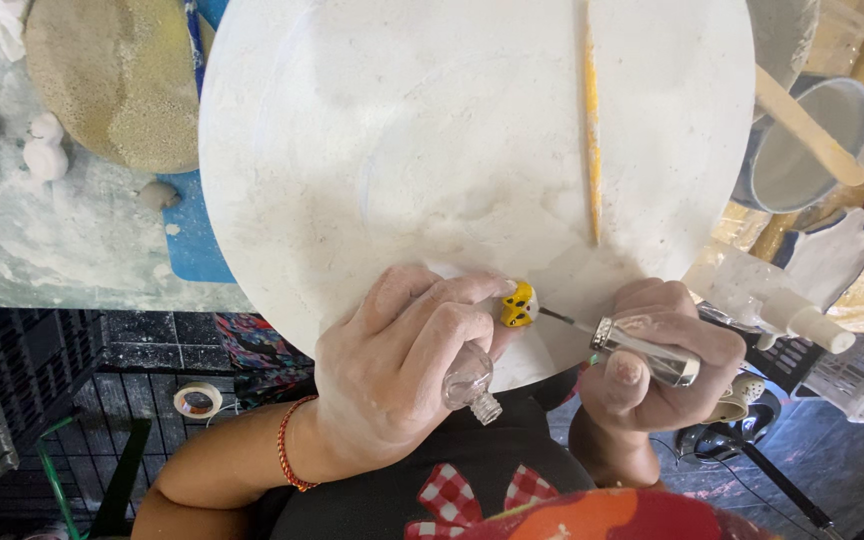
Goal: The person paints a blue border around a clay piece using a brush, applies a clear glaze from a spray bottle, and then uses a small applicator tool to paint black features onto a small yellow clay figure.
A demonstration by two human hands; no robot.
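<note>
My left hand (pixel 397 365) pinches a small yellow figurine (pixel 518 303) between thumb and fingertips at the near edge of a round white board (pixel 432 140). A small clear glass bottle (pixel 470 382) is tucked under the same hand's fingers, its threaded neck pointing down right. My right hand (pixel 652 360) grips a silver metal-handled tool (pixel 642 350); its thin dark tip touches the figurine's right side. A red cord bracelet circles my left wrist.
A thin yellow-stained stick (pixel 590 120) lies on the board. A large tan sponge (pixel 122 75) and white clay lumps (pixel 44 150) rest at left. Bowls with a wooden stick (pixel 807 125) and a white pump bottle (pixel 802 320) stand at right. Tape roll (pixel 198 399) lies on the floor.
</note>
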